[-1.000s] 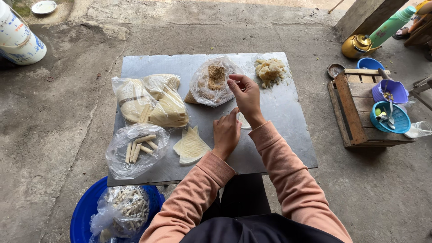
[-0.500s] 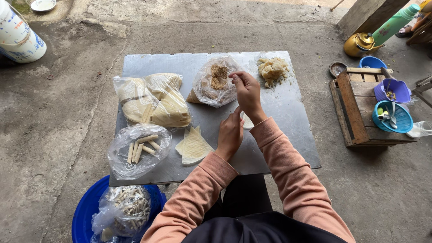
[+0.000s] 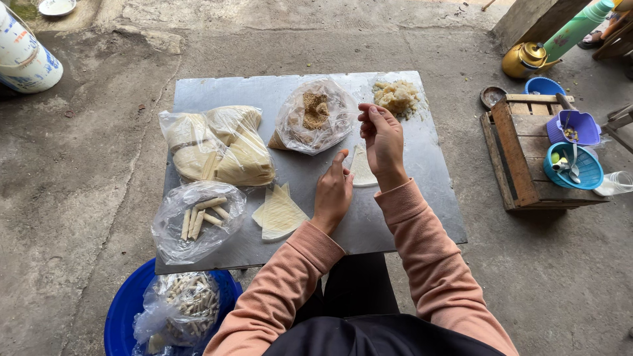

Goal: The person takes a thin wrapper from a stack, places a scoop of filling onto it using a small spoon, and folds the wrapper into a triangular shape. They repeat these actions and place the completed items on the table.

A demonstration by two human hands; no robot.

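Head view: a pale triangular wrapper [image 3: 361, 168] is seen lying flat on the grey metal tabletop [image 3: 422, 198], partly hidden by both hands. The left hand [image 3: 333, 192] is loosely curled beside the wrapper, its fingertips on or just over the edge; nothing is grasped. The right hand [image 3: 382, 140] is raised above the wrapper, fingertips pinched together, though what is pinched cannot be told. A bag of brown crumbs [image 3: 315, 117] lies just beyond.
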